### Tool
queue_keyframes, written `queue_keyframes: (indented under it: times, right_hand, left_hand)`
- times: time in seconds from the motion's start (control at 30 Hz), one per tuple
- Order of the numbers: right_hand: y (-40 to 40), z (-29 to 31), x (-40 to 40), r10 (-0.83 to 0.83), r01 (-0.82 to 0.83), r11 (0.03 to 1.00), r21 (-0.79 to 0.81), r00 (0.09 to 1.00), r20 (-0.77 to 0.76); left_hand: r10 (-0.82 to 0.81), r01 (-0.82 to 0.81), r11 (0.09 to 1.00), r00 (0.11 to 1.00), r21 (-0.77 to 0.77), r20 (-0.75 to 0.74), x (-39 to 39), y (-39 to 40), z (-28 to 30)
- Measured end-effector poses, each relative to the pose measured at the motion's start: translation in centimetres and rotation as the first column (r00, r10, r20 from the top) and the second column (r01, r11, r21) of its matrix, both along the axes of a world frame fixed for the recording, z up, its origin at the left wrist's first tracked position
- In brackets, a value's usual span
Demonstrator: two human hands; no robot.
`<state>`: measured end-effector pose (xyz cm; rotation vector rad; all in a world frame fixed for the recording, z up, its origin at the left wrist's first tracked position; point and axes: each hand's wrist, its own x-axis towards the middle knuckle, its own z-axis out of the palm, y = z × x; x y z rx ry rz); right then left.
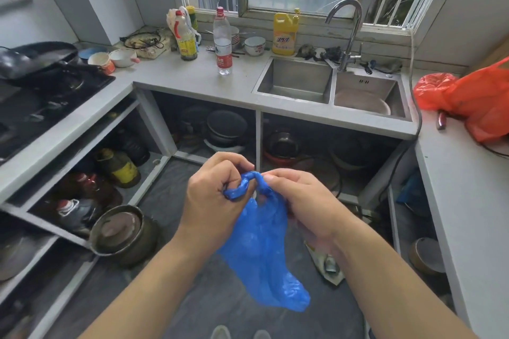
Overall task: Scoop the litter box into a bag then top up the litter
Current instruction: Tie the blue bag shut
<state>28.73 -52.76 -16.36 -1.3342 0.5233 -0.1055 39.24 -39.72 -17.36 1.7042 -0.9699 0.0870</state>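
Both hands meet just below the middle of the view, over the dark floor between the counters. The left hand [217,187] has its fingers curled round a twisted handle of the blue plastic bag [264,253]; the right hand [297,201] pinches the other handle beside it, so the two twisted strips loop together at the knuckles. The bag hangs slack from that point toward 6 o'clock, its bottom limp; what it holds, if anything, cannot be told.

At 1 o'clock the double sink [294,96] sits in the grey countertop [192,77], with a pale round basin in its right bowl and the tap [348,33] rising behind. A clear water bottle [222,41] stands at 12 o'clock, partly filled, with a yellow detergent jug [285,34] to its right and an oil bottle [186,38] to its left. At 3 o'clock an orange bag [468,96] lies on the right counter. At 9 o'clock a wok [35,59] rests on the stove.

Open shelves under the counter edges hold pots, pans and jugs; a lidded metal pot [124,231] at 8 o'clock juts past the shelf edge. The floor strip between the counters is narrow.
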Motion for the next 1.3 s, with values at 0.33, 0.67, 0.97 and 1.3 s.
queue_keyframes:
  times: [0.33, 0.67, 0.97, 1.3]
  right_hand:
    - [0.5, -0.5, 1.3, -0.021, 0.026, 0.993, -0.113, 0.999, 0.048]
    - [2.0, -1.8, 4.0, -0.016, 0.017, 0.998, -0.054, 0.999, 0.031]
    - [5.2, -2.0, 8.5, 0.031, -0.026, 0.961, -0.275, 0.999, 0.014]
    - [10.3, 0.7, 14.8, 0.202, -0.188, 0.975, -0.115, 0.972, 0.124]
  left_hand:
    - [0.031, -0.020, 0.997, 0.989, 0.078, -0.146, 0.2, 2.4, 0.2]
    - [-0.013, 0.066, 0.994, 0.875, 0.093, -0.484, 2.0, 5.9, -1.5]
    - [-0.059, -0.022, 0.994, 0.733, -0.110, -0.678, 5.4, 8.8, -1.6]
    - [-0.142, -0.060, 0.973, 0.604, -0.223, -0.784, 11.5, 13.2, -0.6]
